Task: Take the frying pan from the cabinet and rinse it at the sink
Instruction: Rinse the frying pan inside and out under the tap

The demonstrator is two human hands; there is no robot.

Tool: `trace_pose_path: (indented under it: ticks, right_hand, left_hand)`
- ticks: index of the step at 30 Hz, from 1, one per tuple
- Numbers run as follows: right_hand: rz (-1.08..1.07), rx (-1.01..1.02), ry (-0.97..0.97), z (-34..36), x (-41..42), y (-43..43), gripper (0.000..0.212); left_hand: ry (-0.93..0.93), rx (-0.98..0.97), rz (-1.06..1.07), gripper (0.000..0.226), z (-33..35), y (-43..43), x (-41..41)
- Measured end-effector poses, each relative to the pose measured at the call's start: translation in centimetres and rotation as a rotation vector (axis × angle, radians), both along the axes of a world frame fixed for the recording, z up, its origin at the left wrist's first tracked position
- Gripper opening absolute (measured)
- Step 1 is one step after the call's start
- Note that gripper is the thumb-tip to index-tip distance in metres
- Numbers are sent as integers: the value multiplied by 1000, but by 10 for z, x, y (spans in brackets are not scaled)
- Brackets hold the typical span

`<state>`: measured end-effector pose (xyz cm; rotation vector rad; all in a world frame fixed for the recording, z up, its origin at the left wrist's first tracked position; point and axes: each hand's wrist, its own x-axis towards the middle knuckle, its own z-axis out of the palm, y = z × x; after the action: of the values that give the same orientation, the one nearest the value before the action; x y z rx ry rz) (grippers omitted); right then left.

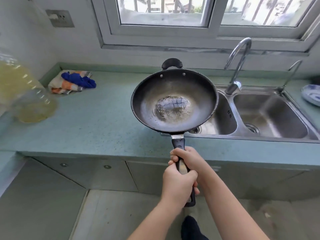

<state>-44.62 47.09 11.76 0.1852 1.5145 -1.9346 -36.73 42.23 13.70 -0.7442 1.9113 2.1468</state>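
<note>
A black frying pan (174,99) with a worn, greyish middle hangs in the air over the green counter, its right side overlapping the left basin of the steel double sink (270,135). It has a long black handle toward me and a small loop handle at the far rim. My left hand (178,184) is clenched around the lower part of the long handle. My right hand (187,157) grips the same handle just above it, nearer the pan. The cabinet doors (97,175) under the counter appear closed.
A curved chrome faucet (238,66) rises behind the sink, with a second thin spout (292,71) to its right. A blue-and-white plate (311,96) lies at the far right. A crumpled blue and orange cloth (72,82) and a large yellowish oil bottle (26,96) sit on the left counter.
</note>
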Motion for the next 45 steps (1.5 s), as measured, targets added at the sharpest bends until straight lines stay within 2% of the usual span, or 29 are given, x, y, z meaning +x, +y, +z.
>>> trace_pose_path:
  ticks: [9,18,27,45]
  right_hand:
    - [-3,-90,-121,-22,-95,61,35]
    - [17,-33,-143,-56,-157,113,31]
    - [26,44,-114,-83,-170,133,30]
    - [121,192,-112,-106,-162,128,32]
  left_hand:
    - [-95,-39,10,11,-17,63,-99]
    - [-160,-124,-25,11,-41,112,-162]
    - [-197,-186,-4,16,-68,135,-177]
    - [-206,-201,-16,11,-103,124,-169]
